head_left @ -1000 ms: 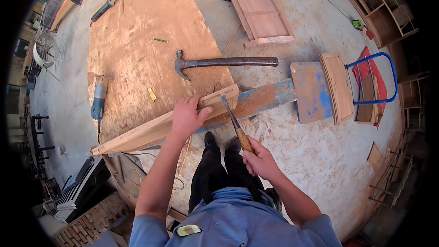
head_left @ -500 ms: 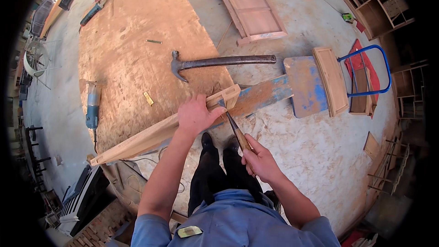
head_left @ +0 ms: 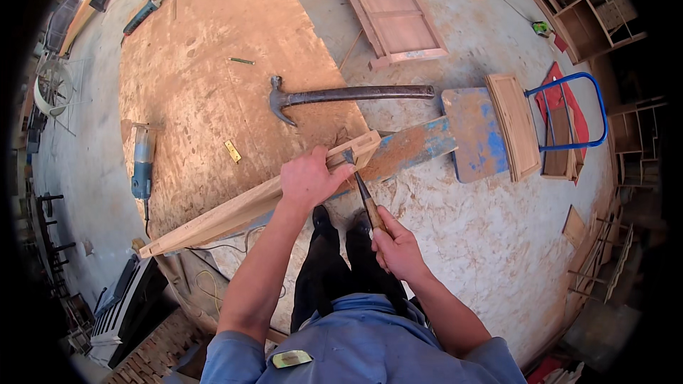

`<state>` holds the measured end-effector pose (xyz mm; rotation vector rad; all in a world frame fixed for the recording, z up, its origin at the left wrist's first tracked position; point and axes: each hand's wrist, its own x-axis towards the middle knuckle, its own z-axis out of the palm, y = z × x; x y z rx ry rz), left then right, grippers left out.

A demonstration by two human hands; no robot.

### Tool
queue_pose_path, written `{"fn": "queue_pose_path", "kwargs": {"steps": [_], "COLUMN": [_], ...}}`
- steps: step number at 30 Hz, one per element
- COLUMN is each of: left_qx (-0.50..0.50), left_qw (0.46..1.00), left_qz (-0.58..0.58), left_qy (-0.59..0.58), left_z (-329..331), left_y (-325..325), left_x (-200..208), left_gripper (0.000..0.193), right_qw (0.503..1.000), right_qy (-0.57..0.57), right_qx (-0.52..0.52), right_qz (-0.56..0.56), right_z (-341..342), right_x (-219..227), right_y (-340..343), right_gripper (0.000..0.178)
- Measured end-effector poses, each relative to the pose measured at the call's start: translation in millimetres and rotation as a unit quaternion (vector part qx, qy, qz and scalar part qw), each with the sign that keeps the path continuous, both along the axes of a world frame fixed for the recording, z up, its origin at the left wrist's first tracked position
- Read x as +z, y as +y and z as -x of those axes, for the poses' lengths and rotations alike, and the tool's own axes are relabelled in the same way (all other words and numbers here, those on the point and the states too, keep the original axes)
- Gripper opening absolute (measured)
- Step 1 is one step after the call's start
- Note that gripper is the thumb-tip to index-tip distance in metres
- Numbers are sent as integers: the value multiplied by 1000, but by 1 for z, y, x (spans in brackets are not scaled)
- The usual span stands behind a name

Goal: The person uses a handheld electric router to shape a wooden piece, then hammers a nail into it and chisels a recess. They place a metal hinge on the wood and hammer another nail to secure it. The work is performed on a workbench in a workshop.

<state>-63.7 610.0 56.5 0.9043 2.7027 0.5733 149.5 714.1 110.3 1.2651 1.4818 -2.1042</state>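
My right hand [head_left: 400, 244] is closed around the wooden handle of a chisel [head_left: 368, 201]. The chisel's metal blade reaches up to a long pale wooden frame piece [head_left: 228, 215], near its right end, where a notch shows. My left hand [head_left: 313, 179] wraps over that piece beside the notch, its thumb stretched toward the blade. Whether the thumb touches the blade I cannot tell. Beyond my hands a claw hammer [head_left: 348, 95] lies with its head on the plywood bench top [head_left: 213, 43] and its handle past the edge. A small brass hinge [head_left: 232, 151] rests left of my hands.
At the bench's left lies a blue power tool [head_left: 142, 171], its cord hanging down; an angle grinder [head_left: 145, 16] is farther back. A green pencil stub [head_left: 242, 61] lies between. Right stand a paint-stained board [head_left: 478, 135] and a blue-handled cart [head_left: 597, 99]. A panelled door [head_left: 388, 11] lies beyond.
The chisel's tip and my left hand have shifted very slightly to the right along with the wooden piece's end. My right hand keeps its hold and sits a touch farther left.
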Motion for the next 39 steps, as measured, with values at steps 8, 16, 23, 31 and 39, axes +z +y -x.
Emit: {"fn": "queue_pose_path", "kwargs": {"steps": [8, 16, 23, 31, 39], "left_qx": [-23, -34, -22, -39, -49], "left_qw": [1000, 998, 995, 996, 994], "left_qz": [5, 53, 74, 63, 82], "left_qy": [-2, -26, -63, -47, -60], "left_z": [6, 15, 14, 15, 17], "left_y": [-7, -23, -20, -23, -24], "left_x": [-6, 1, 5, -2, 3], "left_gripper": [65, 74, 74, 70, 72], "right_qw": [973, 994, 995, 999, 998], "right_qy": [127, -22, -42, 44, -14], "right_qx": [59, 96, 78, -22, 66], "right_qz": [-181, -42, -35, 17, 8], "right_z": [-26, 3, 15, -3, 1], "right_x": [-59, 29, 35, -20, 22], "right_y": [1, 12, 1, -40, -8], "right_gripper": [58, 55, 57, 60, 58]}}
